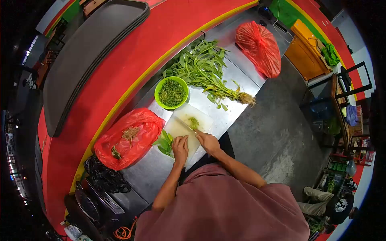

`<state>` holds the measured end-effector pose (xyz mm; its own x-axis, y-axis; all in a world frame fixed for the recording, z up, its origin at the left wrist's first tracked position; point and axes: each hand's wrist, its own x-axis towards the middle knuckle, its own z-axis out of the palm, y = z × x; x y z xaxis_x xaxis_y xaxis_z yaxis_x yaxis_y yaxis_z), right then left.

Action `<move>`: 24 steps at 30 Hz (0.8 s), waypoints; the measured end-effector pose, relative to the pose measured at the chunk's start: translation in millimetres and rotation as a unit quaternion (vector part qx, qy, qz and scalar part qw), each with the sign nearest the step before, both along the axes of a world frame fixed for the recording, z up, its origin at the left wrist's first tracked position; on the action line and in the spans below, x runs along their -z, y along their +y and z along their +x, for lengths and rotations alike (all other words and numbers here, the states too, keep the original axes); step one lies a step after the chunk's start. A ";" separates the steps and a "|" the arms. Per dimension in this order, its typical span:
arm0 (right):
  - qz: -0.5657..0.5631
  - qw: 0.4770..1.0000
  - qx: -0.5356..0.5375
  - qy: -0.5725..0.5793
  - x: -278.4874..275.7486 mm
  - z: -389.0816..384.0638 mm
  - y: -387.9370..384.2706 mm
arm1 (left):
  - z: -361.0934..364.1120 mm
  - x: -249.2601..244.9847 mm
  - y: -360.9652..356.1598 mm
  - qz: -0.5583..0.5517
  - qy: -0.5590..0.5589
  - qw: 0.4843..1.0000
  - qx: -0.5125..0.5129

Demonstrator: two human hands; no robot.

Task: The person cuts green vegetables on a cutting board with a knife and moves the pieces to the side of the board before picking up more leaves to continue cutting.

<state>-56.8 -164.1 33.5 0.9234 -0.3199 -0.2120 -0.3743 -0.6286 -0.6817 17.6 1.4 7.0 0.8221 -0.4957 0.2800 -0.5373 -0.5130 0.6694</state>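
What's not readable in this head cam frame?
- Knife handle: head view, covered by the right hand.
- What the left hand presses or grips, if anything: head view, behind its own curled fingers.
- Tied red bag contents: head view, behind bunched plastic.
- Green bowl bottom: head view, under chopped greens.
- Other person's hands: head view, too small near the dark rim.

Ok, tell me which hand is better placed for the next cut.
Probably the right hand: it grips the knife, whose blade lies over the white board beside the chopped greens. The left hand is by the whole leaves.
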 end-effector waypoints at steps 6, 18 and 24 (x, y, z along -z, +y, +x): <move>0.096 0.994 0.042 -0.015 -4.8 -0.2 -4.4 | 7.8 -0.8 -9.0 -0.007 0.007 1.000 -0.016; 0.132 0.989 0.044 0.050 -12.4 -19.4 11.7 | 10.1 -0.3 -7.8 0.004 -0.004 1.000 -0.011; 0.048 0.998 0.013 -0.033 4.8 -5.8 20.2 | 12.1 3.0 -6.5 0.007 0.000 1.000 -0.003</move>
